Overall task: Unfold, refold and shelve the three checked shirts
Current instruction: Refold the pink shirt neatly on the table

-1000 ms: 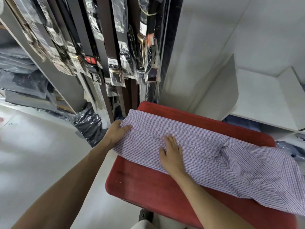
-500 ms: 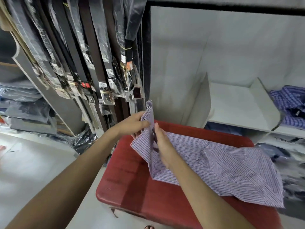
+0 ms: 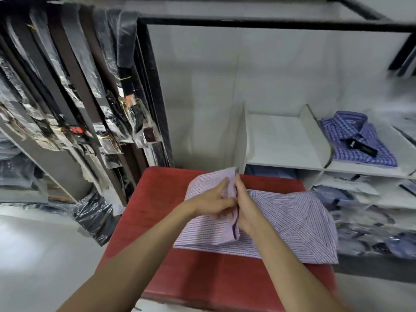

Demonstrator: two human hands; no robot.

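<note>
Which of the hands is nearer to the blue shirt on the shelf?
Right. The right hand lies on the checked shirt, toward the blue shirt; the left hand is just beyond it.

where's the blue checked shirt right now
In the head view the blue checked shirt lies folded at upper right on the white shelf, in the compartment just right of the empty one.

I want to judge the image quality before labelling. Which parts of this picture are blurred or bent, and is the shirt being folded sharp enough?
Head view: edges smear with motion blur, worst at the packed shirts lower right; the black frame bends from the wide lens; the checked shirt, left hand and right hand are fairly sharp; light is soft, without glare.
</note>
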